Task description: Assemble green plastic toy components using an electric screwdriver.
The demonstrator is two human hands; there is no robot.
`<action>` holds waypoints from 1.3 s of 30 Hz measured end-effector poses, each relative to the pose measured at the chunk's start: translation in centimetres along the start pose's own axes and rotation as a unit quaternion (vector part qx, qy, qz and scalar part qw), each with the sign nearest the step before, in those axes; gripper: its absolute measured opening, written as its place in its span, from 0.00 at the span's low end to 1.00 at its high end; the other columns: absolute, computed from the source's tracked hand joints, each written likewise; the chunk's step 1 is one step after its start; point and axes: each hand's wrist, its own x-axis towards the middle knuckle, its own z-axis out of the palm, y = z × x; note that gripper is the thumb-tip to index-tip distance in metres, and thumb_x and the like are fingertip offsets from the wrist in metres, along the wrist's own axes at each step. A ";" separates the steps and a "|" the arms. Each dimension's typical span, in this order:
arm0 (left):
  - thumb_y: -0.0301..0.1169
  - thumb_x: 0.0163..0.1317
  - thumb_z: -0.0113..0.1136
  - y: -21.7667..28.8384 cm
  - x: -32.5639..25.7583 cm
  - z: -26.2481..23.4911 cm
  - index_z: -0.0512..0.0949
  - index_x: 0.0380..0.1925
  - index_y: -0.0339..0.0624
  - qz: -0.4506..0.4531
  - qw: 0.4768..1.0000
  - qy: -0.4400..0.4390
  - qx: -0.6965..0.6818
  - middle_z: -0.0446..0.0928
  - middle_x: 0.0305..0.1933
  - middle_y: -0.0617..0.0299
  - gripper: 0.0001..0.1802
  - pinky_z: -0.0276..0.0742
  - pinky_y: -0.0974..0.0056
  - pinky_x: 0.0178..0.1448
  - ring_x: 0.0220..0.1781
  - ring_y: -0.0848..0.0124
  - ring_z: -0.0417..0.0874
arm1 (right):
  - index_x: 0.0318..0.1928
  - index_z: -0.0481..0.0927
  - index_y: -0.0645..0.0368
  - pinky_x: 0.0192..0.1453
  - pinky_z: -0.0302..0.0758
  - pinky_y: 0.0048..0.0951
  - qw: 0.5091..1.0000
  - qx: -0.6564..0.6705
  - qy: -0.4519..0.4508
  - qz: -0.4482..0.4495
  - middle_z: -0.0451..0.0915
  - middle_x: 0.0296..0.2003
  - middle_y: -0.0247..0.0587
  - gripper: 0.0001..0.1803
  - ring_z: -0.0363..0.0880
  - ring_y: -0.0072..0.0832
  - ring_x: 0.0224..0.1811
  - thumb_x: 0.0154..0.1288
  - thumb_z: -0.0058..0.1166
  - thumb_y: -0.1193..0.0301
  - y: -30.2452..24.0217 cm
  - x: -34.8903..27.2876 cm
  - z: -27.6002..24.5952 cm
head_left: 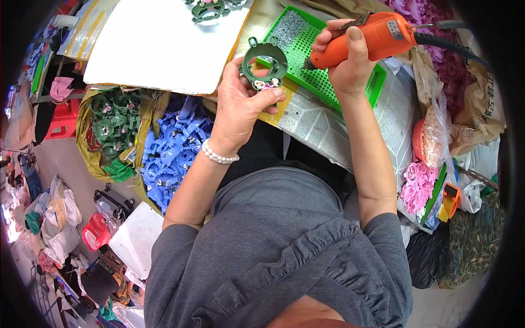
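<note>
green tray [377, 87] under orange driver [372, 38]

1. The person wears a grey short-sleeved top [284, 240] with a gathered ruffle seam running across the back.
2. A bracelet of white pearl-like beads [220, 154] circles the left wrist.
3. Both forearms are bare, without gloves.

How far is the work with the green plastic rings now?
Already done, it seems: some green rings lie on the white sheet. In hand: the left hand holds a green ring, and the right hand aims an orange power screwdriver toward it over the green tray. Left: a bag of green parts and a heap of blue parts.
</note>
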 end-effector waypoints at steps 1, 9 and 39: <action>0.19 0.51 0.62 0.0 0.0 0.0 0.56 0.57 0.34 0.000 1.000 -0.002 -0.001 0.75 0.41 0.56 0.34 0.79 0.72 0.29 0.34 0.70 0.82 | 0.38 0.73 0.68 0.31 0.75 0.31 1.000 0.006 0.001 0.007 0.75 0.25 0.43 0.22 0.74 0.29 0.25 0.58 0.53 0.57 0.1 0.0 0.0; 0.20 0.53 0.61 0.0 0.0 0.0 0.60 0.56 0.37 -0.013 1.000 -0.013 0.008 0.73 0.49 0.55 0.30 0.80 0.73 0.30 0.36 0.68 0.83 | 0.38 0.72 0.68 0.30 0.75 0.31 1.000 -0.003 -0.003 0.003 0.75 0.25 0.44 0.23 0.74 0.29 0.24 0.58 0.53 0.56 0.0 -0.3 0.4; 0.21 0.54 0.59 -0.6 0.0 0.3 0.62 0.54 0.37 -0.031 0.999 -0.004 0.021 0.75 0.44 0.56 0.27 0.80 0.72 0.30 0.34 0.68 0.83 | 0.41 0.72 0.66 0.39 0.70 0.35 0.997 0.052 -0.056 0.021 0.75 0.28 0.44 0.25 0.70 0.30 0.28 0.62 0.47 0.53 -3.1 -0.2 0.1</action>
